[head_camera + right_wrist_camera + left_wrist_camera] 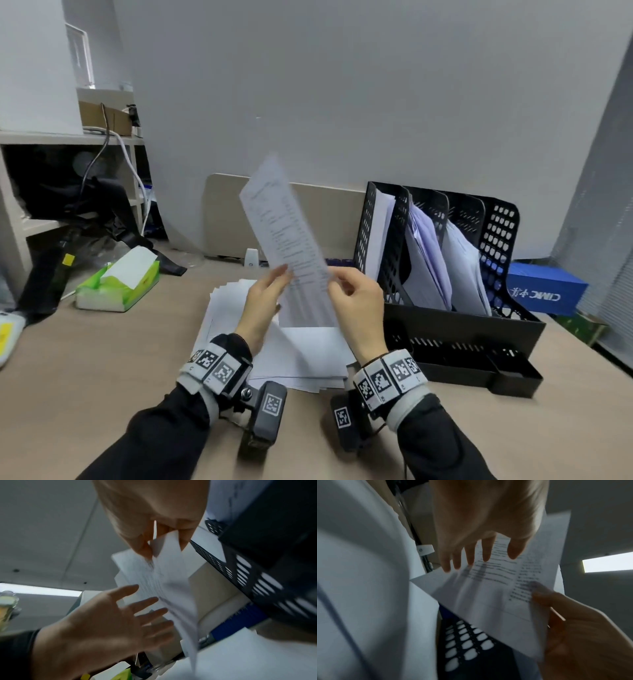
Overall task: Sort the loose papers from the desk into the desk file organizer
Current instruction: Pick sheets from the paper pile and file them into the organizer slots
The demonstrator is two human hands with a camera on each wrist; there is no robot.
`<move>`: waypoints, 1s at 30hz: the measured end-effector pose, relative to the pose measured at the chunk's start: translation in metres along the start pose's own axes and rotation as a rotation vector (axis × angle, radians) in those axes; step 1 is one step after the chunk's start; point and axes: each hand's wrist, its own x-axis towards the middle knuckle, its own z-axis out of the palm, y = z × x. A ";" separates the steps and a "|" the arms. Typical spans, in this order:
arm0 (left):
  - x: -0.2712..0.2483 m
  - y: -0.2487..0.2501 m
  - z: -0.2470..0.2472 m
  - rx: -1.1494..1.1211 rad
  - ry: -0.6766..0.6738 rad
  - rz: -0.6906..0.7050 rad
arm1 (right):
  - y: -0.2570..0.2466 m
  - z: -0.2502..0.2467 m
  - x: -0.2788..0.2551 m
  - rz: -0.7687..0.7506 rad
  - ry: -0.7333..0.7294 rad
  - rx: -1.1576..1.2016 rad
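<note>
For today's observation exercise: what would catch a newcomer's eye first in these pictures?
First, the printed sheet raised upright at the centre, pinched by the right hand while the left hand lies open against it. Next, the black file organizer at the right with papers in its slots, then the loose paper pile on the desk beneath the hands.

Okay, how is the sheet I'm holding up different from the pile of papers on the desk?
The raised sheet stands nearly upright in the air, while the pile lies flat on the desk. The right hand pinches the sheet and the left hand is open beside it; neither touches the pile. The sheet shows printed lines; the pile's top looks blank. Both are white paper.
</note>
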 end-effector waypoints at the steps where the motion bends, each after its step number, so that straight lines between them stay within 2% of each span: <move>1: -0.002 0.004 0.008 -0.027 -0.049 -0.026 | -0.003 -0.001 -0.001 -0.059 -0.050 -0.073; 3: -0.003 0.010 0.021 -0.059 -0.088 -0.013 | -0.008 -0.003 -0.004 -0.138 -0.115 -0.180; 5: -0.006 0.016 0.032 -0.098 -0.080 0.038 | -0.012 -0.010 -0.003 -0.151 -0.087 -0.193; 11: -0.020 0.043 0.060 -0.041 -0.008 0.281 | -0.033 -0.056 0.014 -0.010 0.222 0.107; 14: -0.028 0.057 0.077 -0.010 0.018 0.347 | -0.042 -0.086 0.029 0.009 0.396 0.209; 16: -0.031 0.066 0.090 0.026 -0.012 0.360 | -0.045 -0.106 0.041 -0.016 0.529 0.220; 20: -0.034 0.081 0.121 0.102 -0.168 0.329 | -0.055 -0.142 0.060 -0.086 0.748 0.226; 24: -0.039 0.090 0.152 0.276 -0.400 0.185 | -0.059 -0.167 0.076 -0.152 0.939 0.162; 27: -0.043 0.089 0.170 0.460 -0.596 0.063 | -0.054 -0.176 0.081 -0.157 0.934 0.077; 30: -0.045 0.083 0.188 0.619 -0.684 0.051 | -0.046 -0.179 0.080 -0.154 0.904 -0.011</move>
